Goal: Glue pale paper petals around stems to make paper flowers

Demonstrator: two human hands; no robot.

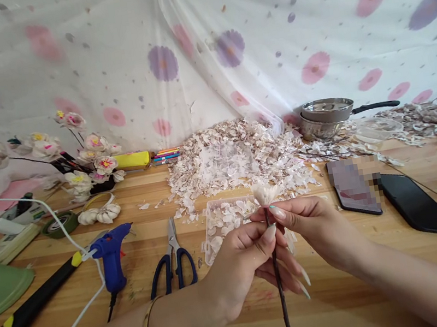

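Note:
A thin dark brown stem [282,297] stands upright in front of me, topped by a pale cream flower head [265,193] of papery petals. My left hand [257,251] is closed around the stem just below the flower, thumb against it. At the flower's base, my right hand [299,217] pinches with thumb and fingertips where petals meet stem. Behind my hands lies a clear plastic tray [207,226] holding loose pale petals, partly covered by my left hand.
Scissors [171,259] and a blue glue gun [112,252] lie to the left, with a white cord. Finished flowers [95,155] and garlic bulbs [100,214] are behind them. A heap of dry peels [187,174] spreads at the back. Two phones [419,203] and metal pans [325,116] are right.

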